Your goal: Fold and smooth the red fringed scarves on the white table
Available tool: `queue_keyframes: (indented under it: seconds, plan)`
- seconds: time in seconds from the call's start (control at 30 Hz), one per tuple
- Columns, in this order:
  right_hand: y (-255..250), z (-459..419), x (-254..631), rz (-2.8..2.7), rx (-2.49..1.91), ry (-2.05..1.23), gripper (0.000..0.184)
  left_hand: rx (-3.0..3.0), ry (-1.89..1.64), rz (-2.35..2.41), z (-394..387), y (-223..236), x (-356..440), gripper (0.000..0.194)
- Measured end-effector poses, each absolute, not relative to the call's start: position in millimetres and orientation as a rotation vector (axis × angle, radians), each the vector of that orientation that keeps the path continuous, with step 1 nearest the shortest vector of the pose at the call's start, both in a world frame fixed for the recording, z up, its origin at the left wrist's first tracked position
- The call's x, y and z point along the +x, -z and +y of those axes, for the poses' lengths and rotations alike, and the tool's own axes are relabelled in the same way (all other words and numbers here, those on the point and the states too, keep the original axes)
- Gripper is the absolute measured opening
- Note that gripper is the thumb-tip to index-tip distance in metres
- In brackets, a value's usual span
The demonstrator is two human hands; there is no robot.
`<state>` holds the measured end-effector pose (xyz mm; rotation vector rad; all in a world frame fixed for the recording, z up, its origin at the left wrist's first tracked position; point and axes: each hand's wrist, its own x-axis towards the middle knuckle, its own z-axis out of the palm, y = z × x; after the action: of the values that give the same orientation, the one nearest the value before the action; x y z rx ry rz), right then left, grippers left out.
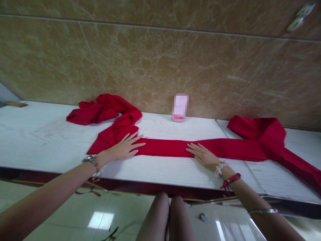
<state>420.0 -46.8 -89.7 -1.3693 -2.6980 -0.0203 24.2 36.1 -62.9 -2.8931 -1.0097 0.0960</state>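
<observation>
A long strip of red cloth (164, 147) runs left to right on a white wooden table, its middle stretch lying flat and narrow. My left hand (124, 146) rests open on the left part of the strip, fingers spread. Flat on the cloth further right lies my right hand (203, 154), fingers stretched out and slightly apart. Left of my left hand, the cloth bunches into a crumpled heap reaching back toward the wall. On the right it loops over itself, and one end trails off toward the table's right edge.
A phone-like object with a blurred screen (180, 107) leans on the brown marbled wall (160, 67) behind the table (50, 140). White sockets (301, 17) sit high on the right wall. A brown piece (15, 104) lies at the far left. My legs are below the front edge.
</observation>
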Motion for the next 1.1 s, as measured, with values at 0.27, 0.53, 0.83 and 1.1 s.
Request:
queue_keyframes:
  seconds: [0.27, 0.53, 0.83, 1.1]
  plan:
    - [90, -49, 419, -2.686, -1.241, 0.091, 0.045, -3.053, 0.027, -0.746, 26, 50, 87, 0.050]
    - [86, -52, 417, -2.644, -1.230, 0.145, 0.041, -3.232, 0.047, -0.484, 38, 66, 137, 0.048]
    - [84, -54, 414, -2.603, -1.191, 0.183, 0.039, -3.211, -0.021, -0.405, 39, 69, 136, 0.050]
    - [82, -59, 414, -2.577, -1.138, 0.177, 0.036, -3.187, 0.038, -0.342, 37, 69, 133, 0.041]
